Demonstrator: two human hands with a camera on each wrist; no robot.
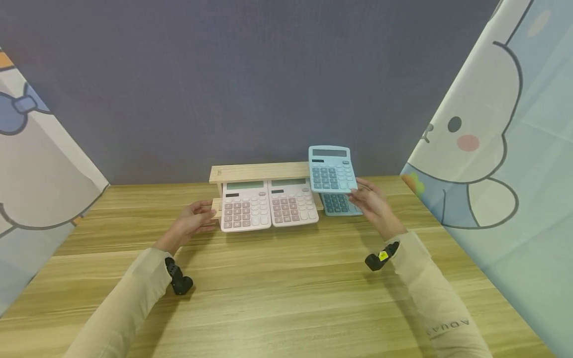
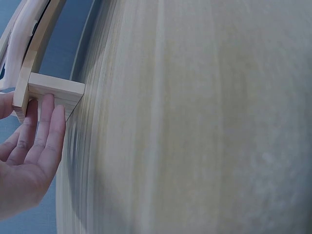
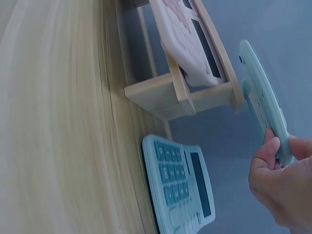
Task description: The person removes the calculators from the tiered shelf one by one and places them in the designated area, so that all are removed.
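Note:
A light blue calculator (image 1: 332, 170) is pinched at its lower right corner by my right hand (image 1: 372, 203), raised beside the right end of a wooden rack (image 1: 259, 172). In the right wrist view, thumb and fingers grip the edge of that calculator (image 3: 265, 97). My left hand (image 1: 193, 222) holds the rack's left end; in the left wrist view its fingers touch the wooden end piece (image 2: 53, 87). Two pink calculators, one on the left (image 1: 246, 209) and one on the right (image 1: 293, 205), lean side by side in the rack.
A second blue calculator (image 1: 341, 205) lies on the wooden table (image 1: 286, 288) just right of the rack, partly hidden by the raised one in the head view. Behind stands a dark grey backdrop (image 1: 268, 84). Cartoon-printed cloths hang at the left (image 1: 36, 159) and right (image 1: 474, 109).

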